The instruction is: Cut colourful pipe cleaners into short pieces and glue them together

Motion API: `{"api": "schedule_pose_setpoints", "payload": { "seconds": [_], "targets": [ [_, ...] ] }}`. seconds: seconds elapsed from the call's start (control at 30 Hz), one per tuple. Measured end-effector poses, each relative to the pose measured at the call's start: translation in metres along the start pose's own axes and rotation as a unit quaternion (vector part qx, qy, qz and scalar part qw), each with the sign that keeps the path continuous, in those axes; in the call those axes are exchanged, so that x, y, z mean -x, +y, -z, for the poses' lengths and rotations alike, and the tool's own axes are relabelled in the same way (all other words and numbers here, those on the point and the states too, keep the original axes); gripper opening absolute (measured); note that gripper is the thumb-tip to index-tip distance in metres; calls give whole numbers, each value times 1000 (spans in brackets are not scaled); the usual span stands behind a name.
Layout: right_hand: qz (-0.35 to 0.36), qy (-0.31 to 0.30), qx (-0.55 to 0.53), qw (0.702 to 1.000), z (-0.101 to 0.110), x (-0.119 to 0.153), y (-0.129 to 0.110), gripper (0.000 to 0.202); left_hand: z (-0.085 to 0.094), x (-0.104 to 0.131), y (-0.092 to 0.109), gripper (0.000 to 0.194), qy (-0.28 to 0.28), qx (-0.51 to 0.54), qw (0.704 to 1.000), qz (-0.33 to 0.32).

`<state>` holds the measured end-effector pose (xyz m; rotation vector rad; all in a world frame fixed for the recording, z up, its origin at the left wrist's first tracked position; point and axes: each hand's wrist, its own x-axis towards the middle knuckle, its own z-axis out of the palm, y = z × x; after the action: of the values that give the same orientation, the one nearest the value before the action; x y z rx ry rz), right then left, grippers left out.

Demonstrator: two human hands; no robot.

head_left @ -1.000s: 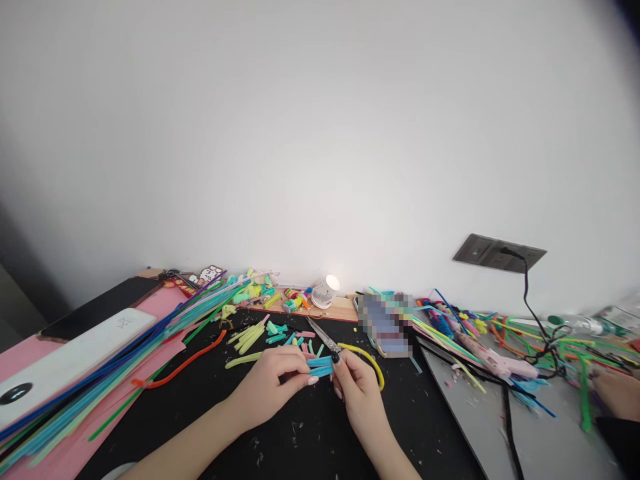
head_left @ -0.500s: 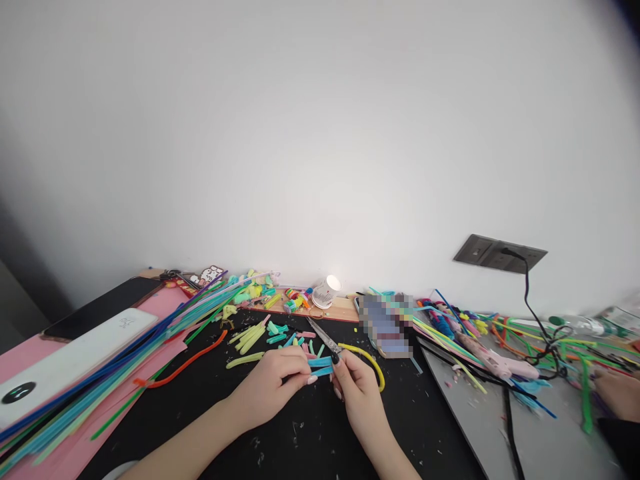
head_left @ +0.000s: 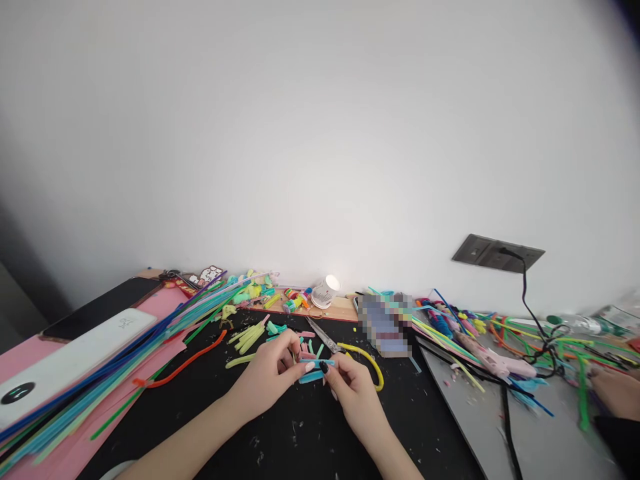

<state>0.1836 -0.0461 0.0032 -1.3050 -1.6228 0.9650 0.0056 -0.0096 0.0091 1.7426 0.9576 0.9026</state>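
My left hand (head_left: 274,373) and my right hand (head_left: 351,381) meet over the black mat, fingertips pinching a short light-blue pipe cleaner (head_left: 318,362) between them. Just below it, a second blue pipe cleaner piece (head_left: 311,378) reaches to my right fingers. Behind the hands lie scissors (head_left: 325,337), blades pointing up and left. A curved yellow pipe cleaner (head_left: 373,363) passes right of my right hand. Cut yellow-green pieces (head_left: 250,339) are grouped beyond my left hand, with short pink and teal pieces (head_left: 276,329) close by, partly hidden by the fingers.
Long pipe cleaners (head_left: 150,353), a white power bank (head_left: 75,357) and an orange pipe cleaner (head_left: 187,367) lie to the left. A paper cup (head_left: 325,292) and a phone (head_left: 385,327) stand or lie behind. At right are a pink glue gun (head_left: 500,363), its cable and another person's hand (head_left: 617,393).
My left fingers have lifted and opened out slightly around the blue pieces. The blue pieces, held side by side before, now sit further apart and turned. My right hand has barely moved.
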Motion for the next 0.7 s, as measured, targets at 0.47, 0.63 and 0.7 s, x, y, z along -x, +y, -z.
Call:
{"api": "schedule_pose_setpoints", "payload": {
  "seconds": [0.47,0.63,0.7],
  "targets": [
    [-23,172,259,950,11,-6,9,17,-5,-5,-14,27,-67,173,979,83],
    [-64,165,349,921,19,-5,18,28,-2,-8,-12,32,-15,229,965,129],
    [-81,147,343,924,22,-6,19,29,0,-8,-11,33,9,239,960,144]
  ]
}}
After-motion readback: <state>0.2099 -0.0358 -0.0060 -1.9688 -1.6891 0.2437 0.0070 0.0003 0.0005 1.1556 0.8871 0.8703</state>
